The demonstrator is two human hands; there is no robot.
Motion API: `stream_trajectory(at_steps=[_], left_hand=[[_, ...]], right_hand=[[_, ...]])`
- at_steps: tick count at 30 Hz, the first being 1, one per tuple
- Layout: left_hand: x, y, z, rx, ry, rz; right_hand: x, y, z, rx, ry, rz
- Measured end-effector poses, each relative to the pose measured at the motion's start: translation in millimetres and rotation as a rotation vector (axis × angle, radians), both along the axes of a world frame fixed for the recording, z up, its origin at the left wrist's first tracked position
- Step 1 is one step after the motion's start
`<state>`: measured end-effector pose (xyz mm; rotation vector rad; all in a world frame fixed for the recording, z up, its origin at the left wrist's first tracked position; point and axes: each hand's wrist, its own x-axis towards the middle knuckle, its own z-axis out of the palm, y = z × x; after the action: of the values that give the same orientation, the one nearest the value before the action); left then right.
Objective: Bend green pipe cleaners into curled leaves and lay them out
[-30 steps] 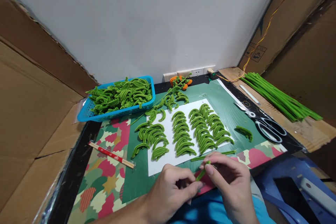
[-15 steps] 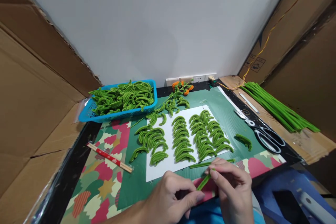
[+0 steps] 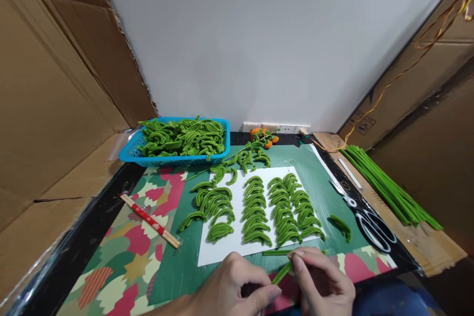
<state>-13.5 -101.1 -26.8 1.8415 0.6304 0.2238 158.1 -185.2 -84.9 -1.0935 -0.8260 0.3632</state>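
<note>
A short green pipe cleaner (image 3: 282, 273) is stretched between my two hands near the table's front edge. My left hand (image 3: 237, 281) pinches its lower end between thumb and forefinger. The upper end is in the fingertips of my right hand (image 3: 324, 279), which partly cover it. Just behind my hands, a straight green pipe cleaner (image 3: 276, 253) lies by the white sheet (image 3: 213, 252). On and beside that sheet, bent leaf-like pipe cleaner pieces (image 3: 255, 207) are laid out in columns. One more bent piece (image 3: 340, 227) rests to the right on the green mat (image 3: 314, 163).
A blue basket (image 3: 174, 160) heaped with bent green pieces stands at the back left. Paper-wrapped chopsticks (image 3: 150, 220) lie at left. To the right are scissors (image 3: 370, 227), a white pen (image 3: 350, 173) and a bundle of green pipe cleaners (image 3: 392, 187). An orange-flowered stem (image 3: 264, 136) lies behind.
The view has shifted, so the table sits slightly lower in the picture. Both hands keep hold of the short pipe cleaner, with only slight finger movement.
</note>
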Motion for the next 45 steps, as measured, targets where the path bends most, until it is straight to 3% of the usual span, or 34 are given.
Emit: stream_trajectory(at_steps=[3,6,10,14,19,24,29,37,45], left_hand=[[1,1,0.6,-0.021,0.001,-0.036],[1,1,0.2,-0.022,-0.005,-0.023],[0,2,-2.5,-0.049,-0.035,0.011],[0,3,-2.2,-0.081,-0.066,0.011],[3,4,1.8,-0.066,-0.075,-0.016],[4,5,1.4,-0.063,-0.082,-0.012],[5,5,2.0,-0.038,-0.119,0.028],[7,3,1.7,0.163,-0.183,0.133],[4,4,0.9,0.169,-0.197,0.131]], right_hand=[[-3,1,-1.2,0.011,0.009,-0.067],[-5,0,1.6,-0.1,0.089,-0.061],[-8,-3,10.1,-0.242,0.139,0.106],[-13,-4,16.0,-0.268,0.197,0.229],[-8,-6,5.7,-0.325,0.286,0.194],[1,-7,0.4,-0.27,0.272,0.149],[2,-5,16.0,-0.21,0.118,0.169],[5,-16,30.5,-0.254,-0.198,0.304],[13,-17,45.5,-0.208,-0.375,0.31]])
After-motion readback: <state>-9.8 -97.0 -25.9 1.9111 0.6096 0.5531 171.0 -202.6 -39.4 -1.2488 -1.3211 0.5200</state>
